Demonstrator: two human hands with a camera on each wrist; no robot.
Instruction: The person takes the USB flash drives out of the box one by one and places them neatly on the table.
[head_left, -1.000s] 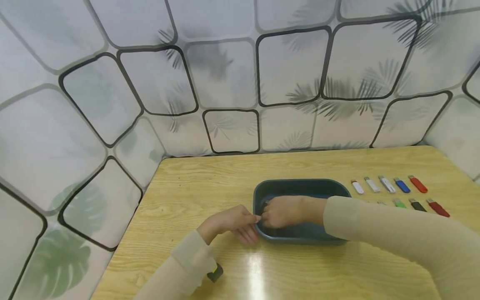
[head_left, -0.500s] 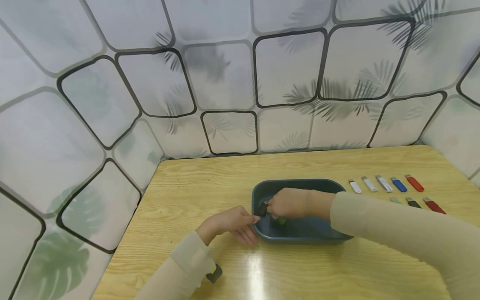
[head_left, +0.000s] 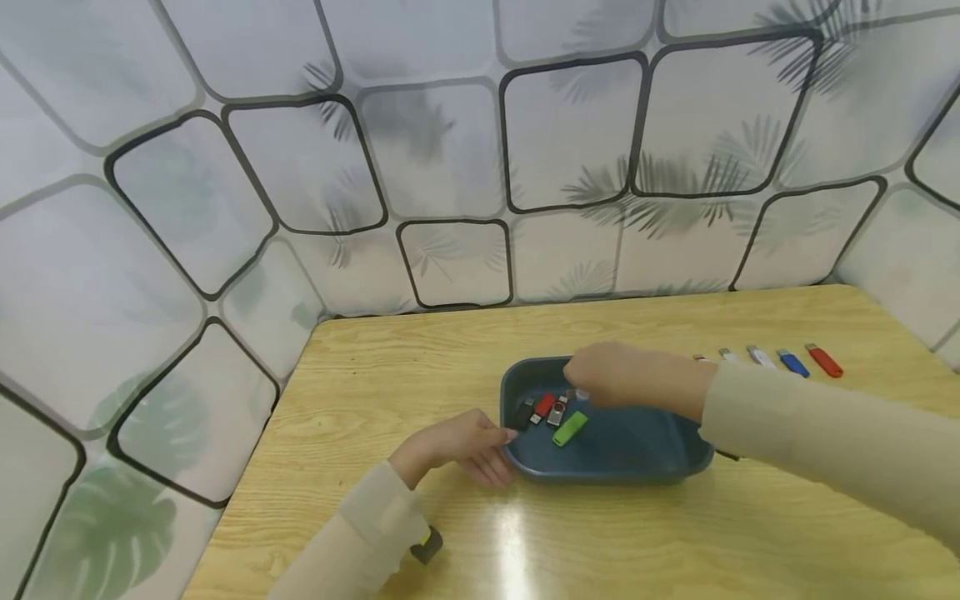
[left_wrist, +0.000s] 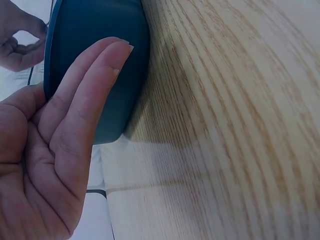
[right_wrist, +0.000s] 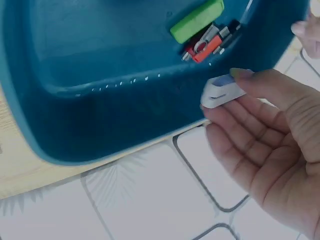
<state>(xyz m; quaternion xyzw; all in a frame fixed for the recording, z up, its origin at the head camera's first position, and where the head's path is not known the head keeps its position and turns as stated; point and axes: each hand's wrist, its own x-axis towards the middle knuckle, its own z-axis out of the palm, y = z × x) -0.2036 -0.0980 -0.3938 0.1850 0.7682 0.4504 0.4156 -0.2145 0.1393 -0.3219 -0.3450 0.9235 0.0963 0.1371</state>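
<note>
A dark blue plastic bin (head_left: 645,442) stands on the table. My left hand (head_left: 468,446) holds its left end, thumb over the rim and straight fingers along the outer wall (left_wrist: 122,85). Above the bin, my right hand (head_left: 618,375) pinches a white USB flash drive (right_wrist: 220,92) between thumb and fingers. Inside the bin, at its left end, lie a green USB flash drive (head_left: 570,427), a red one (head_left: 544,406), a silver swivel one (head_left: 557,411) and a black one (head_left: 523,415).
Right of the bin lies a row of flash drives, among them a blue one (head_left: 792,363) and a red one (head_left: 825,361). The right sleeve (head_left: 817,442) covers the area nearer me. A black strap piece (head_left: 427,546) shows by the left sleeve. Patterned fabric (head_left: 450,150) rises behind the table.
My right hand has risen from the bin's left end and moved right, uncovering the flash drives there. It now holds a white one. The left hand has stayed on the rim.
</note>
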